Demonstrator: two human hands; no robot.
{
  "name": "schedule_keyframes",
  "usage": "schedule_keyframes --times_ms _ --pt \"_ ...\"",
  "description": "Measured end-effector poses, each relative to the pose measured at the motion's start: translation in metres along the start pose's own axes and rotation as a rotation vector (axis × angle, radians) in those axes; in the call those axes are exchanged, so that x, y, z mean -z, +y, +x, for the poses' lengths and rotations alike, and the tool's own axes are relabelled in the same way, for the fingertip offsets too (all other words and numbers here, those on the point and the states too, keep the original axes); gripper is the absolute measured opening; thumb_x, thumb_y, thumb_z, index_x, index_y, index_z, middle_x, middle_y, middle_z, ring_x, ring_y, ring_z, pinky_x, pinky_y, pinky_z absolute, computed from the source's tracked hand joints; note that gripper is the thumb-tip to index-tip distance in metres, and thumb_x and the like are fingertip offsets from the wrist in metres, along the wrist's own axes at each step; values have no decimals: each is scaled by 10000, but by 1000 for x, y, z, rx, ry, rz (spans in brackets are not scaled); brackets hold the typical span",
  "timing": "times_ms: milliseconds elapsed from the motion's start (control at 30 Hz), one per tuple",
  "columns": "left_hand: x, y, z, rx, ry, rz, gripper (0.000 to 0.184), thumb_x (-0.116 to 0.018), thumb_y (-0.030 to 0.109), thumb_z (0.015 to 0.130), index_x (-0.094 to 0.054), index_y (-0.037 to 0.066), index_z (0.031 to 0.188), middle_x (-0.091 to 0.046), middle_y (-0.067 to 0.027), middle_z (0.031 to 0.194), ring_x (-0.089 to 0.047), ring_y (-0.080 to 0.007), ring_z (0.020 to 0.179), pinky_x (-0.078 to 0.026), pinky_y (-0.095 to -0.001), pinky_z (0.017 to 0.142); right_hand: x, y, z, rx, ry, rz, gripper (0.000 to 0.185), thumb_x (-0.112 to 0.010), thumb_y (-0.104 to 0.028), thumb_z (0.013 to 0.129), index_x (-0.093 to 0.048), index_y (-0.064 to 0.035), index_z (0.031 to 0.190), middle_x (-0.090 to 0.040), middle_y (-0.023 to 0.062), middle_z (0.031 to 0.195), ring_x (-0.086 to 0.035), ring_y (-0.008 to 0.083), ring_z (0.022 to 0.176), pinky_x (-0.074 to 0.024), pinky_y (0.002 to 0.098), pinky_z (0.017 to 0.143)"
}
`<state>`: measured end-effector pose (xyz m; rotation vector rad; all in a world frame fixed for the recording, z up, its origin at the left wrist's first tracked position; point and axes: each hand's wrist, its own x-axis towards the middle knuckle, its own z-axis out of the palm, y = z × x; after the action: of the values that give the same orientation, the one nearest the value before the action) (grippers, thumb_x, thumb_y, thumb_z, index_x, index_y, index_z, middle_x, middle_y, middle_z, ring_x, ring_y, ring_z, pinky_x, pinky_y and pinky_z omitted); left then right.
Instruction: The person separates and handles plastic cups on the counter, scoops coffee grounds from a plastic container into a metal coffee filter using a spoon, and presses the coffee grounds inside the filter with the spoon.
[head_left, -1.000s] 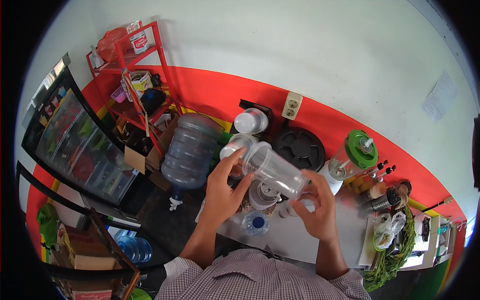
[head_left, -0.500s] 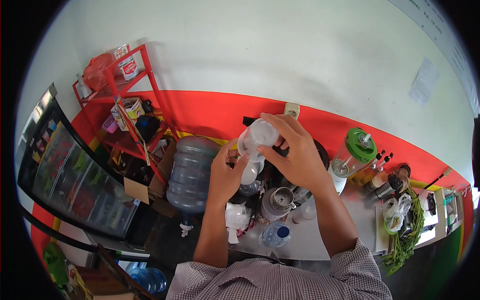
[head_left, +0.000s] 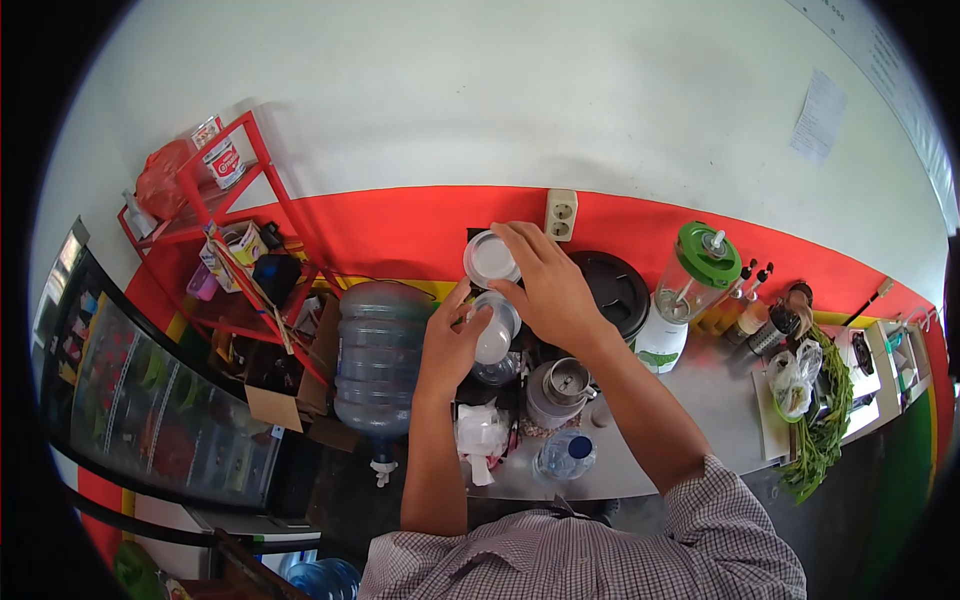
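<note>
Near the wall, my right hand has its fingers and thumb around the right side of a round, whitish plastic cup stack, seen from above. My left hand is below and to the left, its thumb and fingers apart with a gap between them. Beside its thumb stand more clear and whitish cups. Below these cups are a white plastic bag and a metal cup on a pale container. A clear bottle with a blue cap stands near my shirt.
A large water jug stands left of my left hand. Right of my hands are a round black lid, a blender with green lid and leafy greens. A red shelf and glass-door fridge stand left.
The clear cup, first held tilted between both hands, went toward the wall and is no longer between them. My right hand moved to the cup stack there; my left hand's fingers came apart.
</note>
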<state>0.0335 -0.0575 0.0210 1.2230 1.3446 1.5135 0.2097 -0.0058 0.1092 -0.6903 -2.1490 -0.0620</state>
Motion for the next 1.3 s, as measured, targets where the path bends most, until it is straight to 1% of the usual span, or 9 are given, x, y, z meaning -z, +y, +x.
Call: schedule_keyframes --times_ms 100,167,300,400,567,700,900,1100,1300 --pt "4 3 -1 21 58 119 721 -767 234 1022 -485 2 1644 -729 -138 1368 -647 -160 1108 -493 -293 936 -2 -7 -10 -51 -69 11 668 -827 -169 884 -562 -40 1484 -622 119 1434 -619 356 1278 -613 444 972" --pt "7 13 -4 170 -64 31 715 -739 255 1048 -462 -1 1656 -763 -131 1265 -679 -147 1077 -502 -288 935 -14 -2 -19 -28 -48 11 679 -836 -148 866 -568 -51 1482 -617 113 1461 -612 359 1274 -596 454 995" --pt "3 5 -5 157 -61 -118 722 -723 262 1062 -436 -13 1665 -783 -120 1172 -704 -136 1040 -509 -279 939 -27 3 -24 -16 -72 -27 684 -838 -107 840 -584 -74 1475 -615 95 1499 -608 350 1270 -586 453 1018" --pt "2 8 -8 145 -79 -165 727 -715 277 1067 -428 -20 1666 -755 -163 1261 -697 -176 1116 -507 -304 991 -30 11 -21 16 -80 -72 626 -808 -172 896 -582 -69 1469 -620 93 1471 -603 353 1314 -615 446 975" --pt "5 -16 1 115 -62 -160 728 -703 317 1070 -438 -26 1655 -664 -233 1421 -652 -265 1289 -456 -344 1130 -33 17 -13 26 -106 -60 596 -805 -156 903 -586 -68 1450 -636 102 1463 -603 351 1353 -606 451 997" --pt "3 -1 -5 128 -54 -145 726 -691 318 1077 -430 -34 1656 -678 -222 1404 -659 -244 1273 -459 -332 1118 -41 16 -14 -48 -149 44 644 -820 -118 895 -548 -97 1478 -609 129 1525 -600 377 1382 -579 463 1061" --pt "0 1 -8 150 -60 -182 732 -674 307 1088 -400 -58 1660 -686 -179 1411 -658 -195 1265 -466 -314 1096 -46 17 -20 -49 -95 32 655 -836 -155 887 -554 -84 1474 -644 142 1459 -618 387 1362 -594 475 1017" --pt "-1 -4 -8 139 -46 -157 643 -624 309 1101 -486 -44 1620 -672 -169 1447 -645 -189 1289 -464 -314 1106 -56 16 -30 -161 70 166 677 -878 -143 842 -581 -84 1447 -639 135 1420 -660 409 1218 -574 487 1006" --pt "-2 -9 -9 122 -40 -185 566 -566 279 1103 -558 -44 1568 -626 -168 1524 -594 -213 1384 -421 -328 1168 -55 12 -31 -264 36 213 642 -874 -181 850 -594 -76 1418 -622 139 1434 -641 416 1293 -570 511 1034"
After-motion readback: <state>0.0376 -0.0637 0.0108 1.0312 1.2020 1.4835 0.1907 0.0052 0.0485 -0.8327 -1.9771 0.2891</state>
